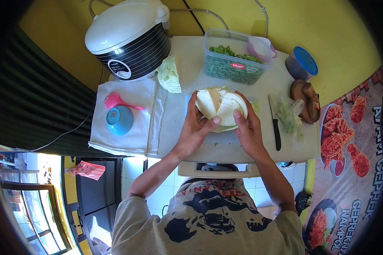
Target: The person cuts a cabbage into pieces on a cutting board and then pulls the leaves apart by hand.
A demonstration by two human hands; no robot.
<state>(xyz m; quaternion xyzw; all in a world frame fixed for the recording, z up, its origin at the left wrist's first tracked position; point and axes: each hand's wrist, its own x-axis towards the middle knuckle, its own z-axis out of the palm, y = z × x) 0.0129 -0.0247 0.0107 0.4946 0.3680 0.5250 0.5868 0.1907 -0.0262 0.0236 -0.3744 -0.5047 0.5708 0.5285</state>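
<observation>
Between both hands, above the white table, is a pale cut cabbage piece (221, 106), its cut faces turned up. My left hand (195, 128) grips its left side, with the thumb on the front edge. My right hand (249, 127) holds the right side, thumb on the cut face. A knife (276, 127) with a black handle lies to the right, beside a plastic bag of greens (289, 114). Behind the hands stands a clear tub (234, 63) of chopped green leaves. Another cabbage piece (169, 74) rests at the back left.
A rice cooker (130, 42) stands at the back left. White sheets (125, 140) carry a pink ladle (115, 101) and blue bowl (119, 120). A blue-lidded container (302, 63) and brown object (304, 100) are at the right; the table's front edge (219, 168) is near my body.
</observation>
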